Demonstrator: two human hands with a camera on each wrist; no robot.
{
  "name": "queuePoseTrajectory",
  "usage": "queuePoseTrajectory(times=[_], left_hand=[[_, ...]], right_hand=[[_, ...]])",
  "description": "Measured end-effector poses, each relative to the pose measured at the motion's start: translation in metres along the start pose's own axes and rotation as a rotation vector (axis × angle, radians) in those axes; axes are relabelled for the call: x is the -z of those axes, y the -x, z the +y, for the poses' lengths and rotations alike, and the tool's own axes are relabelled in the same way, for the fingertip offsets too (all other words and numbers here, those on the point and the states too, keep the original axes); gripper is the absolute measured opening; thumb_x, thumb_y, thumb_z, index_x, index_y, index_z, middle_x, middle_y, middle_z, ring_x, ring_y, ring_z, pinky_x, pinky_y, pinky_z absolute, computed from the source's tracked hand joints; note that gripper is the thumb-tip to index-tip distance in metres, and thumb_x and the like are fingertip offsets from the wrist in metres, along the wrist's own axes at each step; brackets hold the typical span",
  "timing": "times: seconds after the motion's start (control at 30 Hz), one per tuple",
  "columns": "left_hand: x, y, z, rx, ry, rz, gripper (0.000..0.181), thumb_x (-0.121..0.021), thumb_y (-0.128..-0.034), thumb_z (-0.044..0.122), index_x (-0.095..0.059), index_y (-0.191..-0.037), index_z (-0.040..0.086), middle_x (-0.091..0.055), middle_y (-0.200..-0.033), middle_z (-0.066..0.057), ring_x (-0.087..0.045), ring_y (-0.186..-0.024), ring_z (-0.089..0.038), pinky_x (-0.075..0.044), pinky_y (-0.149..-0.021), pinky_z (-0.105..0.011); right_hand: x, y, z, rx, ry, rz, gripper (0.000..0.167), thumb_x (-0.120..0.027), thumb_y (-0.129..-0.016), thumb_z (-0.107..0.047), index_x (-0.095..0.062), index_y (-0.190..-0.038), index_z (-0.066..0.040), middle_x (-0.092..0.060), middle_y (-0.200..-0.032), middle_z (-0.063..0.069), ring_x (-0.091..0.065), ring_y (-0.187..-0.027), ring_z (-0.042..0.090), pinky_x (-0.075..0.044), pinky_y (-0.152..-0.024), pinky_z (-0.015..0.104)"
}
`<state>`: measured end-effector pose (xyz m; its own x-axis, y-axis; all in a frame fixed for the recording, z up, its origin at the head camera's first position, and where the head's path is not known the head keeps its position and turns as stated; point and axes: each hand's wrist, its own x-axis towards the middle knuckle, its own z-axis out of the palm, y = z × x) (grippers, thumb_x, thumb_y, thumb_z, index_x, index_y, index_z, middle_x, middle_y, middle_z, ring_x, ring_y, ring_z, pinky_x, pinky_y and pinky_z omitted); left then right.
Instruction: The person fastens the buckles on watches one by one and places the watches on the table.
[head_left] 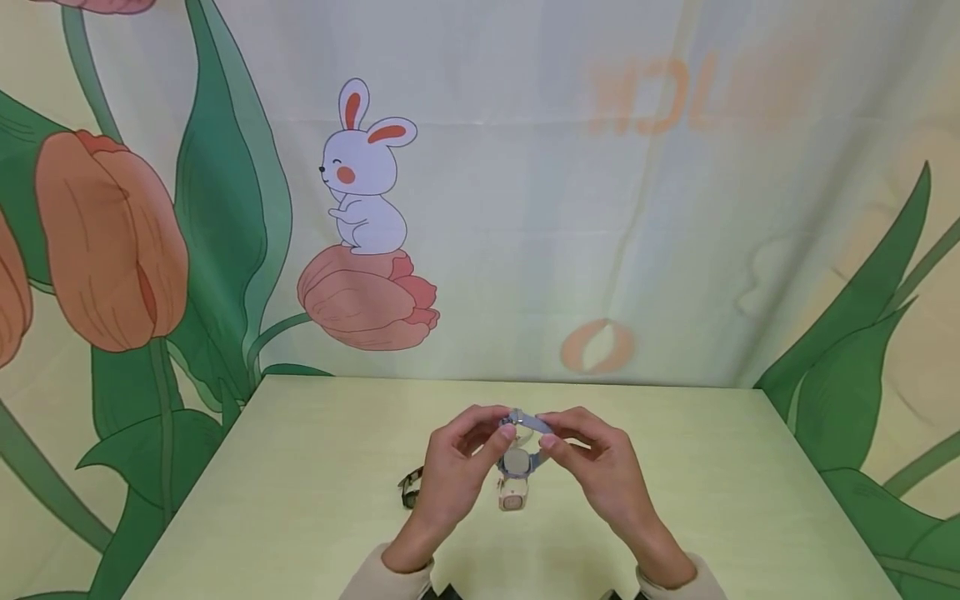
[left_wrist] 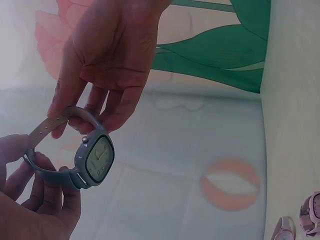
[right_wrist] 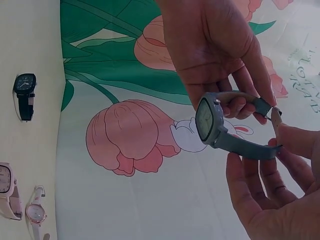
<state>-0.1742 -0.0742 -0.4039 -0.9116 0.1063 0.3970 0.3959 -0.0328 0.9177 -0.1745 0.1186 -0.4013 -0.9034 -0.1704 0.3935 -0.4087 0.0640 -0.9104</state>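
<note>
A blue-grey watch [head_left: 516, 461] with a squarish face hangs between both hands above the table. My left hand [head_left: 459, 467] pinches the buckle side of its strap between thumb and fingers; my right hand [head_left: 603, 462] pinches the other side. In the left wrist view the watch [left_wrist: 100, 157] shows its pale dial and a crown, with the left hand [left_wrist: 42, 205] at lower left and the right hand [left_wrist: 112, 60] above. The right wrist view shows the strap of the watch [right_wrist: 245, 146] looped round, its ends meeting near the left hand's [right_wrist: 215, 55] fingertips, the right hand [right_wrist: 280, 200] below.
On the pale table [head_left: 300, 483] lie a black watch [head_left: 409, 490] beside the left hand and a pink square watch [head_left: 512, 498] below the held one. A slim pink watch [right_wrist: 36, 213] with a round face lies near the pink square one. A printed curtain [head_left: 510, 250] hangs behind.
</note>
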Motion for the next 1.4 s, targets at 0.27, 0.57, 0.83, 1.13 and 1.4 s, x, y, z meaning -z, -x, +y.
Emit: queuePoseTrajectory(times=[0.27,0.57,0.83,1.13,1.4], left_hand=[[0.0,-0.0003,-0.0028,0.041,0.019,-0.011,0.021,-0.067,-0.0941,0.018,-0.07,-0.113,0.009,-0.068,-0.106,-0.016,-0.068,-0.095,-0.016,-0.055,-0.089,-0.025],[-0.0018,-0.0002,-0.0029,0.07,0.034,-0.016,0.021,-0.068,-0.0936,0.02,-0.071,-0.112,0.01,-0.07,-0.106,-0.012,-0.068,-0.097,-0.017,-0.056,-0.088,-0.027],[-0.0025,-0.0002,-0.0027,0.084,0.039,-0.01,0.02,-0.068,-0.0935,0.02,-0.071,-0.111,0.011,-0.07,-0.106,-0.013,-0.068,-0.095,-0.015,-0.056,-0.087,-0.026],[-0.0057,0.001,-0.005,0.082,0.009,-0.055,0.016,-0.068,-0.0939,0.022,-0.072,-0.105,0.011,-0.069,-0.103,-0.011,-0.068,-0.091,-0.016,-0.056,-0.078,-0.025],[-0.0066,-0.0008,-0.0082,0.053,0.021,-0.026,0.016,-0.067,-0.0948,0.023,-0.072,-0.104,0.011,-0.071,-0.102,-0.009,-0.068,-0.099,-0.018,-0.054,-0.091,-0.027]], right_hand=[[-0.0026,0.0,0.0003,-0.058,-0.014,0.049,0.02,-0.074,-0.087,-0.011,-0.069,-0.104,-0.002,-0.07,-0.094,-0.001,-0.068,-0.085,0.014,-0.06,-0.079,0.03],[-0.0031,0.0,0.0029,-0.027,-0.017,0.028,0.019,-0.074,-0.087,-0.01,-0.07,-0.103,-0.001,-0.07,-0.094,-0.003,-0.068,-0.085,0.015,-0.06,-0.078,0.03],[-0.0046,0.0013,0.0022,-0.037,-0.004,0.025,0.019,-0.074,-0.087,-0.011,-0.071,-0.103,-0.003,-0.07,-0.094,0.0,-0.068,-0.087,0.013,-0.059,-0.078,0.029],[-0.0076,-0.0007,0.0019,0.044,-0.049,-0.015,0.019,-0.072,-0.088,-0.008,-0.071,-0.105,0.0,-0.07,-0.097,0.0,-0.069,-0.091,0.016,-0.06,-0.079,0.03],[-0.0073,0.0001,0.0058,0.037,-0.033,-0.038,0.022,-0.075,-0.086,-0.006,-0.069,-0.107,-0.002,-0.07,-0.096,-0.003,-0.069,-0.089,0.013,-0.058,-0.082,0.028]])
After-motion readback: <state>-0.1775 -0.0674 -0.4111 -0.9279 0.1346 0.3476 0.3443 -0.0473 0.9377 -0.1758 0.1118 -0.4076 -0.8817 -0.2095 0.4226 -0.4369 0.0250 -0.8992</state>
